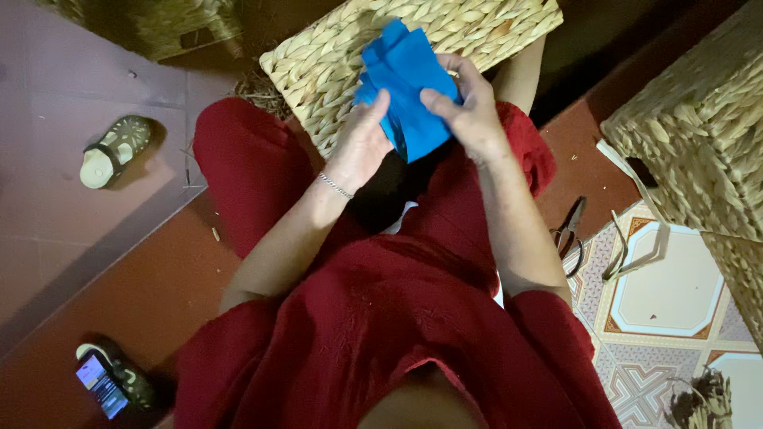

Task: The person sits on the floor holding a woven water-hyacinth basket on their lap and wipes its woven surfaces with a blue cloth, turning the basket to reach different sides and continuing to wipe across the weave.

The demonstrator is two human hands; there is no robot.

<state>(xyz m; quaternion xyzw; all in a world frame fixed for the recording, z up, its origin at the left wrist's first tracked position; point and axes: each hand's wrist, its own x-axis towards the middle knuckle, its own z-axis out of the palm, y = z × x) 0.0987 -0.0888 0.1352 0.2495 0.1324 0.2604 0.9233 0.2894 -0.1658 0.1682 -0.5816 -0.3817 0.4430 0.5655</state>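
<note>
Left hand: our left hand (364,139) is raised over the lap, thumb tip pressed on the near face of the blue cloth (407,89), the other fingers together behind its left edge; a thin bracelet (335,186) circles the wrist.
Right hand: our right hand (469,107) grips the cloth from the right, thumb laid across its front, fingers curled close together around the far side.
Blue cloth: we see it folded or bunched, held upright between both hands, above the knees and in front of the woven basket (413,48).
Woven basket: pale plaited straw, lying just past our knees, partly hidden by the cloth.
Clothing: red garment (381,318) covering lap and legs.
Floor, right: scissors (568,234) on the floor beside the patterned tiles (668,294); another woven basket (699,119) stands near.
Floor, left: one sandal (115,151) well apart from us; a phone (102,384) with a lit screen lies near the second sandal (131,373).
</note>
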